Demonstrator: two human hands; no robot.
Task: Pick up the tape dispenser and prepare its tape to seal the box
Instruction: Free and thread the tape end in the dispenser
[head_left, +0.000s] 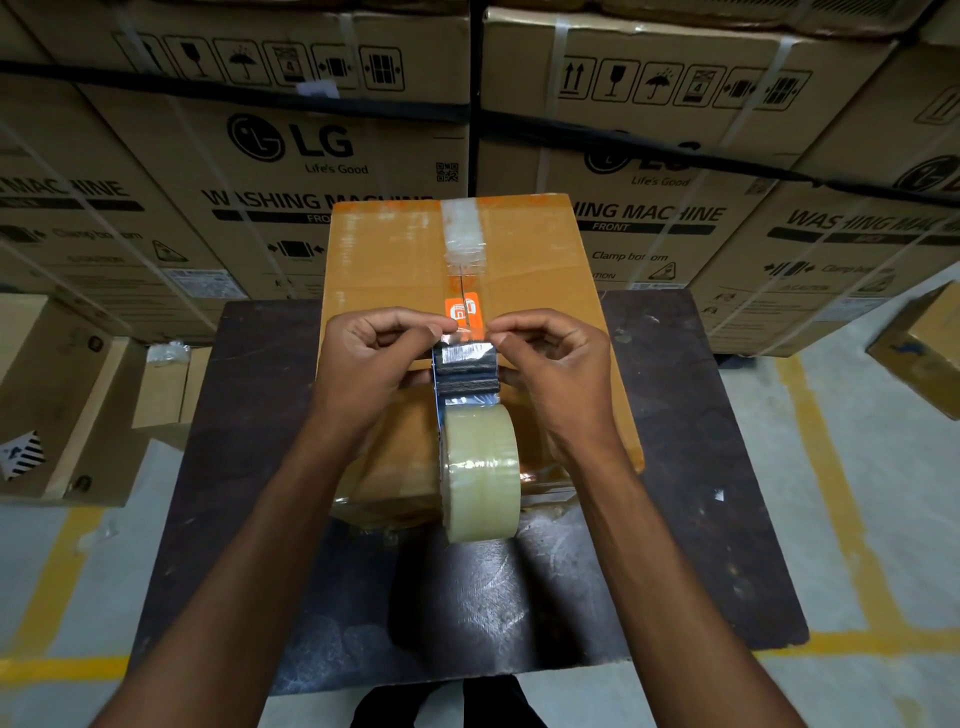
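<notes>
A tape dispenser (466, 375) with a blue frame and black roller carries a big roll of clear tape (480, 474). It hovers over an orange-brown cardboard box (384, 260) on a dark table (244, 467). My left hand (371, 364) and my right hand (550, 366) flank the dispenser's head. Thumb and forefinger of each hand pinch the free end of the tape (465, 340) at its two corners above the roller. A strip of clear tape (462, 228) covers the far part of the box's top seam; an orange sticker (463, 312) sits mid-seam.
Large washing-machine cartons (291, 156) stack up right behind the table. Smaller cardboard boxes (62, 395) stand on the floor at left, another (919, 348) at right. Yellow lines (831, 467) mark the grey floor around the table.
</notes>
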